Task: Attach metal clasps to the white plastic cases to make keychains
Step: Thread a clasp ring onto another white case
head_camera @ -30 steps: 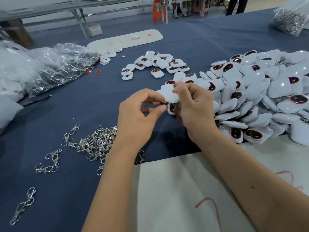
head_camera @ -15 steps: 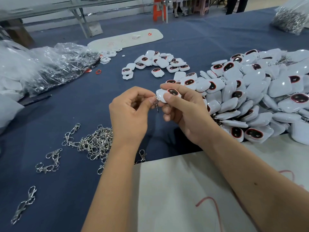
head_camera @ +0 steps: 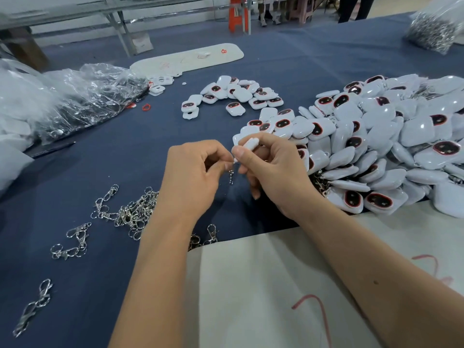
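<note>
Holding a white plastic case (head_camera: pixel 247 144) edge-on above the blue tabletop (head_camera: pixel 105 151), our right hand (head_camera: pixel 272 169) pinches it between thumb and curled fingers, while our left hand (head_camera: pixel 193 177) meets it at the case's lower corner, its fingers curled in a narrow pinch on a metal clasp (head_camera: pixel 231 175) that dangles straight down between the two hands. Just right of our hands lies a big heap of white cases (head_camera: pixel 391 144), many showing a dark red-rimmed window, some with clasps peeking out at the near edge. A smaller scatter of cases (head_camera: pixel 233 96) sits farther back. Loose clasps (head_camera: pixel 130 214) lie in a tangle near our left forearm, with a few strays farther left. A pale sheet (head_camera: pixel 251 285) with red marks lies under our forearms, and crumpled clear plastic bags (head_camera: pixel 75 96) sit at the far left.
</note>
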Action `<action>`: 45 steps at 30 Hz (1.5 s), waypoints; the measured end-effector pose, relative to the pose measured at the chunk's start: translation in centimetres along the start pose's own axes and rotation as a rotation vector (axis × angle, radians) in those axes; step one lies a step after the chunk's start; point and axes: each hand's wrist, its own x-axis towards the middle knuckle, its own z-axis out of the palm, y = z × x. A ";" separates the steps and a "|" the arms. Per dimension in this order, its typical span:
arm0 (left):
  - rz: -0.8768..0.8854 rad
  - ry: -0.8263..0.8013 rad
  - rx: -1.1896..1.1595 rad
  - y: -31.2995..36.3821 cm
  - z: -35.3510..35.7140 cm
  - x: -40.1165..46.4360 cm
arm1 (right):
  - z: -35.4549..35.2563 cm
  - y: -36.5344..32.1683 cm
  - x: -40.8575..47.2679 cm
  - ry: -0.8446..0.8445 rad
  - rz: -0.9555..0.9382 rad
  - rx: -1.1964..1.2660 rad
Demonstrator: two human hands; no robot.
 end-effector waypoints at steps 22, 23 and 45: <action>-0.478 0.245 -0.879 2.7 2.6 0.0 | -0.1 -0.9 0.0 -0.001 0.084 0.453; -0.434 0.263 -0.783 2.5 2.5 0.0 | -0.1 -0.8 0.0 0.005 0.081 0.438; -0.561 0.220 -0.905 3.2 3.4 -0.1 | -0.1 -1.0 0.0 0.004 0.056 0.448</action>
